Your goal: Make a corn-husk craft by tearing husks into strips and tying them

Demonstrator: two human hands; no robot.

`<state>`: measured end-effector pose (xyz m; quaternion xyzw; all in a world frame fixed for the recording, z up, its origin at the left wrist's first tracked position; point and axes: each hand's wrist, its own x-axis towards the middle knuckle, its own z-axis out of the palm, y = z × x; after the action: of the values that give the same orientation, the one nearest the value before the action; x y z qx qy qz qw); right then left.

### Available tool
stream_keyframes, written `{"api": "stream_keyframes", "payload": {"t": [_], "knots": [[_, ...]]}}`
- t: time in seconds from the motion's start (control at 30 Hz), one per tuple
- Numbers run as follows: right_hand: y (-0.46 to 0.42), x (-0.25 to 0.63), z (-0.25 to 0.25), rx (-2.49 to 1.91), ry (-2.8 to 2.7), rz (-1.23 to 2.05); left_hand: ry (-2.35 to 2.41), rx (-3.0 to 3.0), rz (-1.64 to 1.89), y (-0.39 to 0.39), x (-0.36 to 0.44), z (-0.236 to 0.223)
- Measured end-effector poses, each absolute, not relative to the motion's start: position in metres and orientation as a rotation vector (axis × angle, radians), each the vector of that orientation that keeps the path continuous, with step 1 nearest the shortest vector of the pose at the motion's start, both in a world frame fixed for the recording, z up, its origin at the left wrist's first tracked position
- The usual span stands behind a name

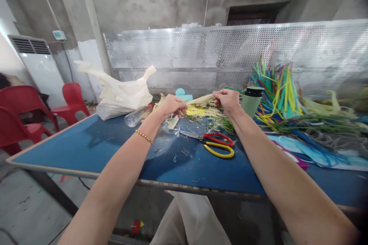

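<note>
A pale, flat strip like a dried husk stretches between my two hands above the table. My left hand pinches its left end between thumb and fingers, a gold beaded bracelet on the wrist. At the other end, my right hand is closed on the strip. Below them on the blue table lie scissors with one red and one yellow handle, blades toward the left. Plant scraps, green and pale, are scattered under and behind my hands. What the strip is made of I cannot tell for certain.
To the left stand a white plastic bag and a clear bottle lying down. A green tumbler is close to my right hand. Bundled colourful strips, green stems and blue face masks fill the right side. A perforated metal panel rises behind.
</note>
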<state>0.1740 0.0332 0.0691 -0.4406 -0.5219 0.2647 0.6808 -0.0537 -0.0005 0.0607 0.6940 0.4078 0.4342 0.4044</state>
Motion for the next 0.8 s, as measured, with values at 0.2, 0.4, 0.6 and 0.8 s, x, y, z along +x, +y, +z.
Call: {"api": "stream_keyframes", "payload": {"t": [0.2, 0.4, 0.6, 0.8], "knots": [[0.04, 0.166, 0.051, -1.054, -1.231, 0.772, 0.862, 1.749, 1.193, -0.012, -0.058, 0.058], [0.045, 0.159, 0.028, -1.206, -1.515, 0.949, 0.74, 1.491, 1.303, -0.007, -0.065, 0.059], [0.045, 0.148, 0.02, -1.412, -2.001, 0.272, 0.733, 1.355, 1.407, -0.001, -0.067, 0.056], [0.036, 0.131, 0.012, -1.27, -2.595, -0.003, 0.765, 1.26, 1.453, 0.004, -0.069, 0.053]]}}
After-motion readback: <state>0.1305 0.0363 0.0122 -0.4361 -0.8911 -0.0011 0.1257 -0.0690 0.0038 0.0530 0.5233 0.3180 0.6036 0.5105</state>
